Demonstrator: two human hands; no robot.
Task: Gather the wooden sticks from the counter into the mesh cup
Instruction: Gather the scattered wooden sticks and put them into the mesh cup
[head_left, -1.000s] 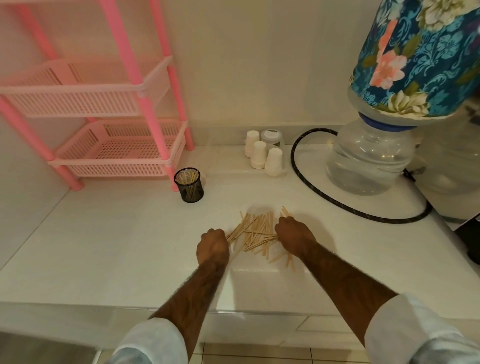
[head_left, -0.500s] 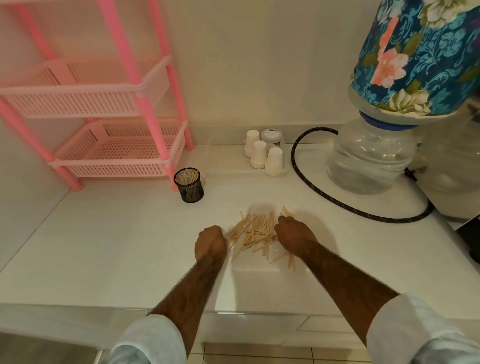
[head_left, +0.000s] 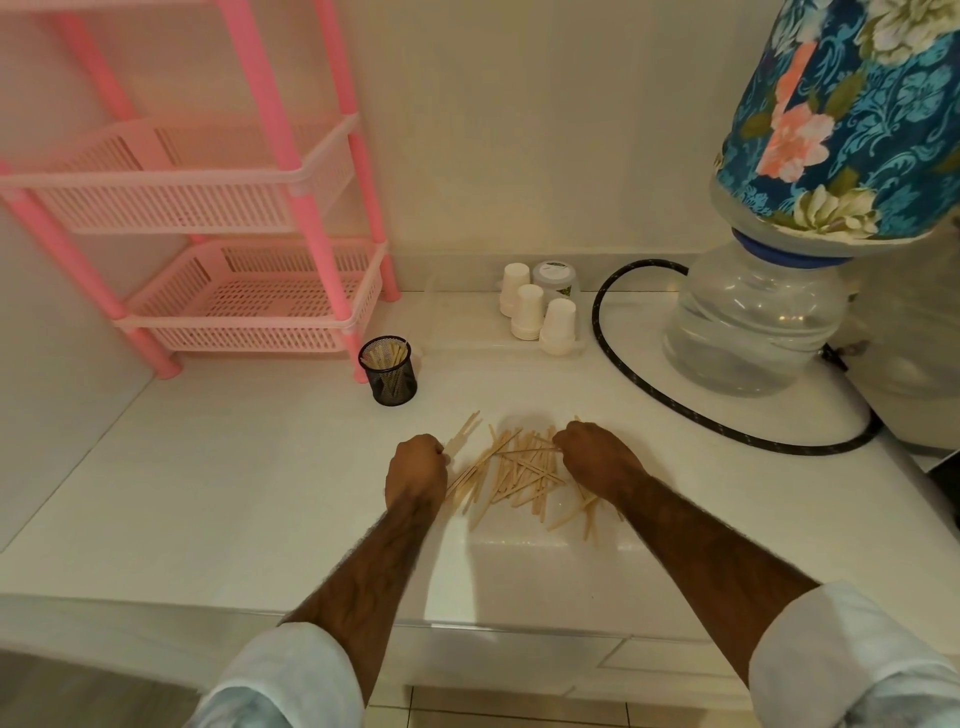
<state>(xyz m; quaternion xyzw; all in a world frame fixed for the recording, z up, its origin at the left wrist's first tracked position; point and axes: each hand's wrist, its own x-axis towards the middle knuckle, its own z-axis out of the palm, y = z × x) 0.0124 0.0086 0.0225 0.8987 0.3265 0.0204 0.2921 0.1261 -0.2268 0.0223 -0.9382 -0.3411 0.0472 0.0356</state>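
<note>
A loose pile of wooden sticks (head_left: 519, 475) lies on the white counter (head_left: 234, 493) between my two hands. My left hand (head_left: 415, 470) is at the pile's left edge, fingers curled round a few sticks (head_left: 464, 434) that poke out forward from the fist. At the pile's right side my right hand (head_left: 597, 457) has its fingers curled down onto the sticks, pinching at them. The black mesh cup (head_left: 389, 370) stands upright behind and left of the pile, with several sticks inside it.
A pink plastic rack (head_left: 249, 306) stands at the back left, one leg just beside the cup. White paper cups (head_left: 535, 314) sit at the back. A black hose (head_left: 675, 405) curves round to a water bottle (head_left: 753, 322) under a floral cover at the right.
My left hand has lifted a few sticks out of the pile's left side and now holds them pointing forward. The right hand stays on the pile's right side.
</note>
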